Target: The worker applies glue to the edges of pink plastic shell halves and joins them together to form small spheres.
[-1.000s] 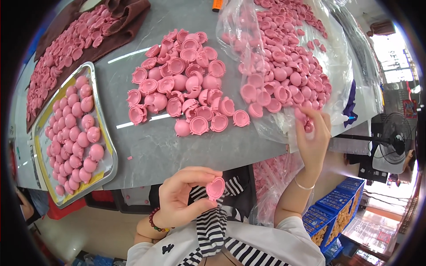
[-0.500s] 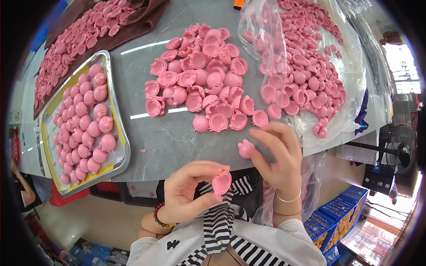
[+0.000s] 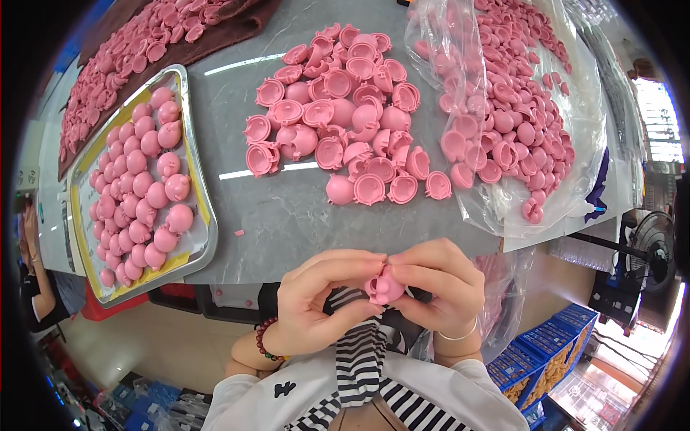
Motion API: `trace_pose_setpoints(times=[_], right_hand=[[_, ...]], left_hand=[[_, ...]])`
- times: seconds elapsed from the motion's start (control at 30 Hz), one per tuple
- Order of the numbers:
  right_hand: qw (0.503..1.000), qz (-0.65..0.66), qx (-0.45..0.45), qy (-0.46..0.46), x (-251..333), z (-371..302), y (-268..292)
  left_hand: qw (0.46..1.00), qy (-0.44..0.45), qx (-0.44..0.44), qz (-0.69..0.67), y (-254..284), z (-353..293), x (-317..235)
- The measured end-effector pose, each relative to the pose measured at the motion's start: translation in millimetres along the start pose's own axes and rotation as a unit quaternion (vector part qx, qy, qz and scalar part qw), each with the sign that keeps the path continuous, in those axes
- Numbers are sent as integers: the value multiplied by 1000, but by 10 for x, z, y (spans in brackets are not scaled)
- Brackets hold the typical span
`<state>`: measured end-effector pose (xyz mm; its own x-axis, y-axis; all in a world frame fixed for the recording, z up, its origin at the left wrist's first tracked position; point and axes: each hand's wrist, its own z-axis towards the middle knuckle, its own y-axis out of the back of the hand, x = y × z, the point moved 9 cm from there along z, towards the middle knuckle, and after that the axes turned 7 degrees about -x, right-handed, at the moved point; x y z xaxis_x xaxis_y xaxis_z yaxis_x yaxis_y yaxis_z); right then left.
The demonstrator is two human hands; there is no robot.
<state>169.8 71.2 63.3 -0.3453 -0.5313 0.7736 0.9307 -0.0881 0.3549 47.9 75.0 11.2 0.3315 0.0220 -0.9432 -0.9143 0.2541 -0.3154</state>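
Observation:
Close to my chest, just off the table's front edge, my left hand [image 3: 323, 298] and my right hand [image 3: 442, 287] meet around pink plastic shell halves [image 3: 384, 286]. My left thumb and fingers pinch from one side, my right from the other. The two pieces are pressed against each other, and fingers hide much of the seam. Farther off on the grey table lies a loose pile of pink shell halves [image 3: 332, 153], many with the hollow side up. A metal tray [image 3: 203, 253] at the left holds several closed pink balls [image 3: 136, 187].
Back left, more pink shells [image 3: 108, 79] lie on a brown cloth [image 3: 241, 29]. At the right a clear plastic bag [image 3: 589, 136] spills further halves. A black fan [image 3: 650, 248] and blue crates [image 3: 543, 345] stand beyond the table. Another person's arm [image 3: 39, 266] shows far left.
My right hand has brought the eared pink half from the table edge to the half in my left hand, and the two now touch. The view has shifted slightly.

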Motion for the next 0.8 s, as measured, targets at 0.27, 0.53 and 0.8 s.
trace_pose_setpoints(times=[0.27, 0.53, 0.8], right_hand=[[998, -49, -10, 28, 30, -39, -6], [995, -7, -67, 72, 110, -195, -11], [994, 1, -70, 82, 95, -225, -28]], left_hand=[[993, -58, -1, 103, 27, 27, -73], [995, -37, -12, 93, 19, 32, -36], [982, -129, 25, 139, -26, 63, -152]])
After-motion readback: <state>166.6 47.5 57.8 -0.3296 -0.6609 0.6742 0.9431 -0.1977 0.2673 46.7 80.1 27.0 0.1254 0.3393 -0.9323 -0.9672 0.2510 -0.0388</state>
